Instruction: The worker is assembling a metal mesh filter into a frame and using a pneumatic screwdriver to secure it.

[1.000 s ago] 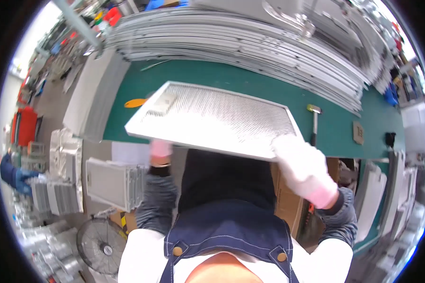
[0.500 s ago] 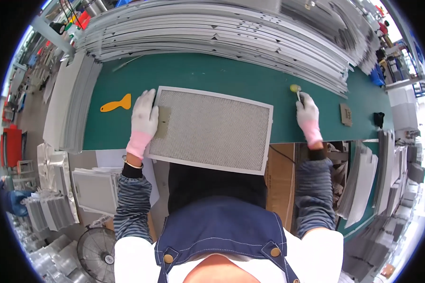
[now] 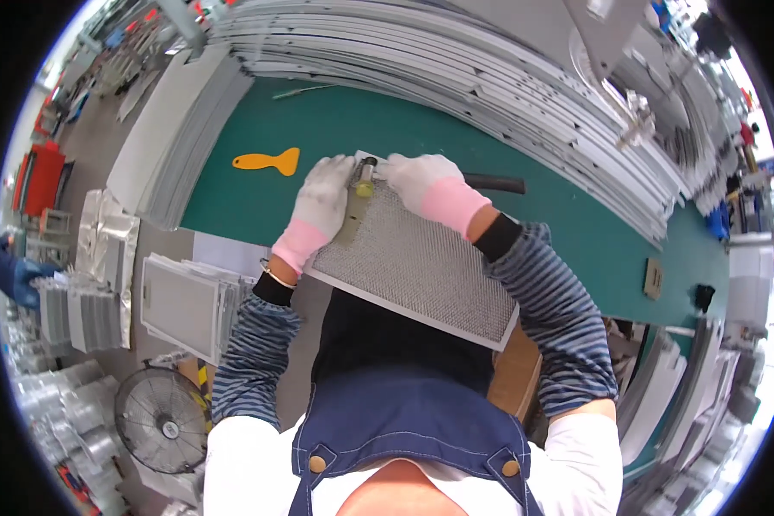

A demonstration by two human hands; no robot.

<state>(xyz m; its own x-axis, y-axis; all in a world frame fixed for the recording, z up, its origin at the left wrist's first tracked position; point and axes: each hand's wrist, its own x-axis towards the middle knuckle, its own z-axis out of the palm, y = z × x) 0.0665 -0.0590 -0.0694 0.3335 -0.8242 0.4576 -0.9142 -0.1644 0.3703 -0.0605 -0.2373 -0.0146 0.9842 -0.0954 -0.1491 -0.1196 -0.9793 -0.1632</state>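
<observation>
Identifiable as a workshop by green workbench (image 3: pixel 611 241) beneath left hand (image 3: pixel 320 202), panels (image 3: pixel 170 129) stacked farther left, long grey strips (image 3: pixel 482 82) piled beyond, and hammer (image 3: pixel 497 183) in right hand (image 3: pixel 426 185).

Passable over table (image 3: pixel 595 251) at three o'clock from panel (image 3: pixel 430 258), beyond right sleeve (image 3: pixel 555 297); blocked at one by stacked strips (image 3: pixel 507 99).

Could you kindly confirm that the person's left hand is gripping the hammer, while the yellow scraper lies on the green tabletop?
Not quite: the head view shows the right hand gripping the hammer, while the left hand is at the edge of the mesh panel. The yellow scraper does lie on the green tabletop.
</observation>
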